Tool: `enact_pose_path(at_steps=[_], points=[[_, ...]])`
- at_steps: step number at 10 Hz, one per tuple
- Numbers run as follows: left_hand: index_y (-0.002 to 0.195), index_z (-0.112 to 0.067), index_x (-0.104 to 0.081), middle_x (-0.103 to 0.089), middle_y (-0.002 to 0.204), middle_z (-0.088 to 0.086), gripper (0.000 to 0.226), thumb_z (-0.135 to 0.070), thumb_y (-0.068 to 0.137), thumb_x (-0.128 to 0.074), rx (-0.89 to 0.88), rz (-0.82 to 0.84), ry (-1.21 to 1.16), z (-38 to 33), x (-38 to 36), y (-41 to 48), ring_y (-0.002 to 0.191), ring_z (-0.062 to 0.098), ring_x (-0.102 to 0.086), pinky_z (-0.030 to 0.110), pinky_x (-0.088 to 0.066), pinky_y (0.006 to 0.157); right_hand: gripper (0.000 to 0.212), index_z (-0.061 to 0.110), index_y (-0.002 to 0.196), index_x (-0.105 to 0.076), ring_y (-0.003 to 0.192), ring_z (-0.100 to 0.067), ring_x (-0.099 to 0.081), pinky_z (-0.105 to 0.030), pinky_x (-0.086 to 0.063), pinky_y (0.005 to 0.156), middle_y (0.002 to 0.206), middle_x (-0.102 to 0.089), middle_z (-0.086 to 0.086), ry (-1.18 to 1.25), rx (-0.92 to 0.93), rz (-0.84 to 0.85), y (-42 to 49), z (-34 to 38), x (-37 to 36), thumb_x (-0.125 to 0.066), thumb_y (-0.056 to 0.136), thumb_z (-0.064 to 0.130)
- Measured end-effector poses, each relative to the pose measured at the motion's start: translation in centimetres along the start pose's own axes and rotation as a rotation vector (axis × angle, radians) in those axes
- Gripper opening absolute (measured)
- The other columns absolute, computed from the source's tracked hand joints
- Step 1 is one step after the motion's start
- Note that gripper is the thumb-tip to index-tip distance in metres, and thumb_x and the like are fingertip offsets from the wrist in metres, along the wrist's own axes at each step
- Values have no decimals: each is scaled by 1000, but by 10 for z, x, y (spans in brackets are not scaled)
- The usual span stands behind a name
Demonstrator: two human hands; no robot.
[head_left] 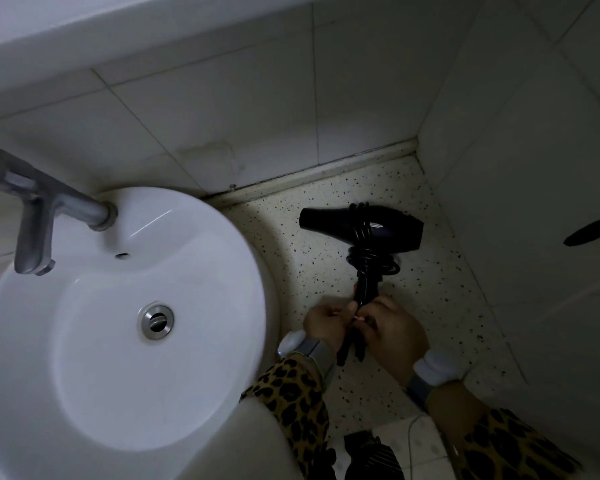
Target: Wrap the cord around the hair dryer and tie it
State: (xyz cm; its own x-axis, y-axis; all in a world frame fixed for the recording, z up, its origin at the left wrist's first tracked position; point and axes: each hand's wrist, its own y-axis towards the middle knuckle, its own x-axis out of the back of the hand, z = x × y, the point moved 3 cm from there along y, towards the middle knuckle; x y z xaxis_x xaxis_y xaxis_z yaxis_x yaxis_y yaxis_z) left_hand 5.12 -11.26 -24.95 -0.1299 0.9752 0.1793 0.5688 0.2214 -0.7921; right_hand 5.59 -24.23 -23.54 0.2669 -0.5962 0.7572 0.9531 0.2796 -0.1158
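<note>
A black hair dryer [392, 228] lies on the speckled counter [312, 258] to the right of the basin, barrel pointing left, handle toward me. Its black cord [373, 263] is looped around the barrel and coiled where the handle meets the body. My left hand [326, 323] and my right hand [394, 332] meet at the bottom of the handle, fingers pinched on the cord end there. The plug end hangs dark between my wrists. Both wrists carry white bands, and the sleeves are leopard print.
A round white basin [125, 341] with a grey tap [39, 209] fills the left. Tiled walls close in the counter behind and at right. A dark object [593, 230] sticks in from the right edge. A thin white cable [409, 441] hangs near the bottom.
</note>
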Motion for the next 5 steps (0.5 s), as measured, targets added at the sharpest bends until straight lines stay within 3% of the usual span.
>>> enact_pose_path(at_steps=[2,3,4,5], points=[[107,-1,-68,-72,104,11,37,-34,92,-65,-84,-16,134,1,-2,-1,83,19,-65,17,-46,65,8,19,89,-71,82,-23,-60,-29,-49,69,92,-62,-5,13,-107,128,4,0,5,-67,84,25],[117,-6,-61,-67,114,5,33,-31,95,-60,-133,33,223,-4,1,0,105,25,-64,22,-45,78,26,17,105,-70,91,-22,-60,-29,-51,79,102,-62,-5,30,-148,169,9,4,9,-70,81,28],[130,-8,-52,-64,124,13,39,-16,93,-61,-150,11,170,-10,5,-1,110,29,-63,27,-47,84,34,11,118,-64,101,-28,-60,-35,-52,88,116,-61,-11,-3,-164,106,9,8,20,-64,86,20],[136,-9,-48,-61,127,14,49,-8,89,-63,-190,-22,126,-21,11,-12,116,33,-60,38,-48,99,30,8,119,-63,105,-31,-59,-34,-50,90,119,-60,-15,-1,-191,15,4,20,37,-56,90,11]])
